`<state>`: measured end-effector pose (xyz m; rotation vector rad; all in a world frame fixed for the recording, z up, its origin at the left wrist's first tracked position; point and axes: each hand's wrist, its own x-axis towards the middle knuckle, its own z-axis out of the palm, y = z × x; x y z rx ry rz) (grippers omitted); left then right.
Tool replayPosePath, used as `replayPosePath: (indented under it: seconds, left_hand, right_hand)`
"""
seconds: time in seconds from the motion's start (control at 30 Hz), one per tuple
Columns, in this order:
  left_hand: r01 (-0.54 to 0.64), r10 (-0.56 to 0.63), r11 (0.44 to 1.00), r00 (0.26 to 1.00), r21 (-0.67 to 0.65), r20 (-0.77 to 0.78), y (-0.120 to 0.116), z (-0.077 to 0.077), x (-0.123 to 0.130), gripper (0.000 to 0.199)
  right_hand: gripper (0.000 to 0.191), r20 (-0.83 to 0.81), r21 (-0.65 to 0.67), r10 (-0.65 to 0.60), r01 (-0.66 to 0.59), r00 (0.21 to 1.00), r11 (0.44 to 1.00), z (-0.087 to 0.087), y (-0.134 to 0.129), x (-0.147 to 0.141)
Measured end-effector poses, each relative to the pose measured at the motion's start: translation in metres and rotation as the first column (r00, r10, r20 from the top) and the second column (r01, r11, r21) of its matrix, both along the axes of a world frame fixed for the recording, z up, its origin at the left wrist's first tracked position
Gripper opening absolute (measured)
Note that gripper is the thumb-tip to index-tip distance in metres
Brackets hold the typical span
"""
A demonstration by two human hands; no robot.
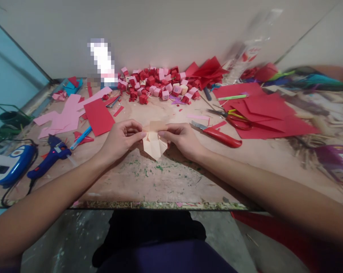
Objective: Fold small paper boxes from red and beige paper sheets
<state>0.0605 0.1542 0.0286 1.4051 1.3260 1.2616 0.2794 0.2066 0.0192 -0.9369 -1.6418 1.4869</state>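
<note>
A cream-coloured piece of folded paper (155,146) is held up over the middle of the worktable, its lower end coming to a point. My left hand (122,137) pinches its left side between thumb and fingers. On the opposite side, my right hand (181,138) grips the paper the same way. Close to my right hand lies a knife with a red handle (222,137). A red paper rectangle (99,116) lies just beyond my left hand, with a blue pen (80,138) beside it.
Small red and pink paper cubes (157,85) are heaped at the back. Scissors (234,116) rest on red sheets (270,113) at right, near a clear plastic bottle (245,53). A blue glue gun (50,157) and pink paper strips (66,117) lie at left.
</note>
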Motion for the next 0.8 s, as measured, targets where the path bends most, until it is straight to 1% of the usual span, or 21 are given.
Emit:
replayPosePath:
  seconds: [0.13,0.27,0.33,0.4,0.5,0.57,0.67,0.73,0.8]
  left_hand:
    - [-0.008,0.009,1.0,1.0,0.019,-0.021,0.001,-0.001,-0.002,0.024]
    - [-0.025,0.027,0.999,0.999,0.043,-0.038,-0.002,0.003,0.0,0.02]
    - [-0.017,0.021,0.998,0.998,0.058,-0.064,-0.005,0.004,0.002,0.017]
    - [0.0,0.006,0.998,0.996,0.067,-0.085,-0.007,0.005,0.003,0.015]
    - [0.033,-0.025,0.997,0.994,0.075,-0.103,-0.009,0.005,0.005,0.017]
    - [0.06,-0.053,0.996,0.993,0.062,-0.109,-0.01,0.005,0.006,0.019]
    - [0.102,-0.096,0.994,0.987,0.043,-0.126,-0.011,0.003,0.009,0.025]
    - [0.114,-0.107,0.993,0.984,0.041,-0.145,-0.011,0.001,0.011,0.028]
    - [0.114,-0.109,0.993,0.984,0.03,-0.141,-0.011,-0.001,0.011,0.026]
  right_hand:
    - [0.025,0.028,0.0,0.025,-0.025,0.999,1.0,0.002,-0.002,0.0]
    - [0.031,0.029,-0.012,0.092,-0.091,0.995,0.996,0.006,-0.005,-0.001]
    - [0.031,0.02,0.005,0.1,-0.1,0.995,0.995,0.006,-0.006,-0.002]
    - [0.029,0.021,0.019,0.07,-0.07,0.997,0.997,0.005,-0.006,-0.002]
    - [0.025,0.049,0.004,0.035,-0.035,0.998,0.999,0.005,-0.007,-0.002]
    - [0.023,0.065,-0.003,0.044,-0.044,0.997,0.999,0.006,-0.007,-0.002]
    - [0.023,0.054,0.026,0.065,-0.066,0.996,0.997,0.007,-0.008,-0.002]
    - [0.024,0.042,0.046,0.081,-0.083,0.996,0.995,0.007,-0.008,-0.003]
    - [0.026,0.042,0.054,0.089,-0.091,0.995,0.994,0.006,-0.007,-0.003]
